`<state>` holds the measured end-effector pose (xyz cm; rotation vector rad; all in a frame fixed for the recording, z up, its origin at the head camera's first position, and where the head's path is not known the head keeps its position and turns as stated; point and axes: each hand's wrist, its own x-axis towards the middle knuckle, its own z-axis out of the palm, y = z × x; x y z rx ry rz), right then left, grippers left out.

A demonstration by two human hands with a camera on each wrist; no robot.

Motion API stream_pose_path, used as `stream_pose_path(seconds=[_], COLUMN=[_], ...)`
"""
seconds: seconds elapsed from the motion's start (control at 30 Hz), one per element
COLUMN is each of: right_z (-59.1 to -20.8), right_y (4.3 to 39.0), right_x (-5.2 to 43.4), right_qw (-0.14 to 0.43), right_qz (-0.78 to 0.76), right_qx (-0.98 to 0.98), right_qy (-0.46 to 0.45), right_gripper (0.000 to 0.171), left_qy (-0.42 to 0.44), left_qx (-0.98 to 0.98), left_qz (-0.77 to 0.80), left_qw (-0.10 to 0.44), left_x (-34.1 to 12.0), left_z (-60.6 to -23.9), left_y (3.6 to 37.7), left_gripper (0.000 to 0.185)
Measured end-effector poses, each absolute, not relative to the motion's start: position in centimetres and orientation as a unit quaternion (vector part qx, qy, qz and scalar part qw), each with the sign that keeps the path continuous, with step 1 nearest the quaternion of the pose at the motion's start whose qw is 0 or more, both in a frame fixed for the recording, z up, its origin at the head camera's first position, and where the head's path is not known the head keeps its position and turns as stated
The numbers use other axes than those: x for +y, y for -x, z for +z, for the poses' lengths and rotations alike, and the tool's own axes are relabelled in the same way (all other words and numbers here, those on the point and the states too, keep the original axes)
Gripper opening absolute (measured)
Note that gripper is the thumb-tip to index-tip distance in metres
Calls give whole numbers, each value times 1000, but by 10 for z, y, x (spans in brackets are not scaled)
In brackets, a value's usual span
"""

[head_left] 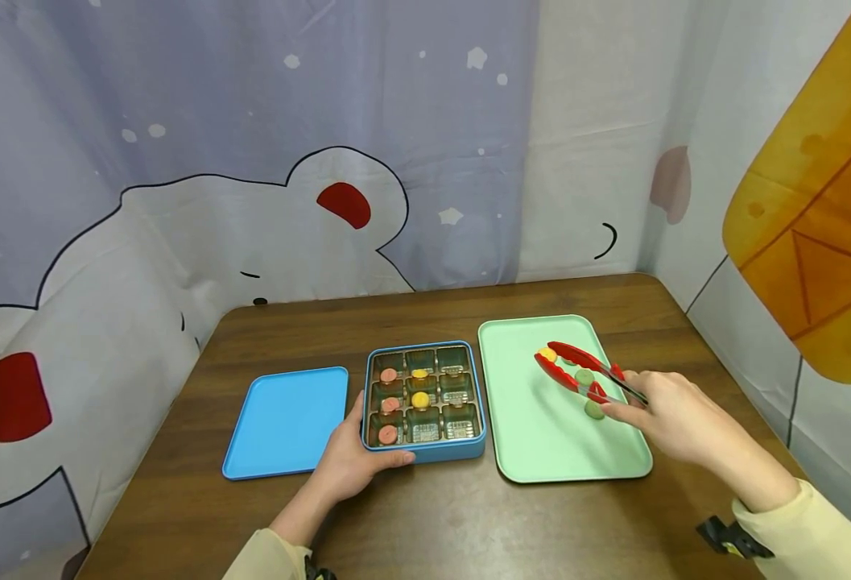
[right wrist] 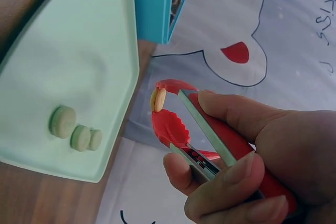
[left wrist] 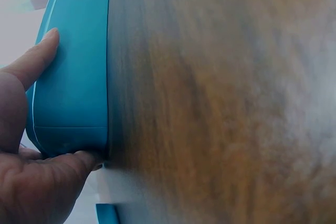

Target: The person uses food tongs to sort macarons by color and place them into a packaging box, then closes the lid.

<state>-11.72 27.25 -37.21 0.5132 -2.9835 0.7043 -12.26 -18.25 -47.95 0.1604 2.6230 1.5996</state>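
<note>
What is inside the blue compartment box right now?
The blue compartment box holds three pink discs in its left column and two yellow discs in the middle; the other cells show only patterned liner. Beneath the discs is hidden.

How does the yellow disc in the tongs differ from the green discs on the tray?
The yellow disc is pinched between the red tongs in the right hand, above the tray; the green discs lie loose on the mint tray. The yellow disc is held on edge; the green discs rest flat. All are small round discs.
</note>
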Motion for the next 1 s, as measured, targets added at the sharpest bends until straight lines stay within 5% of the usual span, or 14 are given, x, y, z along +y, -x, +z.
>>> stream_pose_path(seconds=[1.0], right_z=[-347], right_y=[118], right_x=[198], right_qw=[14], right_qz=[258], right_qx=[-941], right_qy=[-221], right_gripper=[29], left_qy=[-53], left_qx=[850], left_qz=[524], left_qw=[34], left_x=[-183], left_z=[-482], left_y=[124], left_gripper=[128])
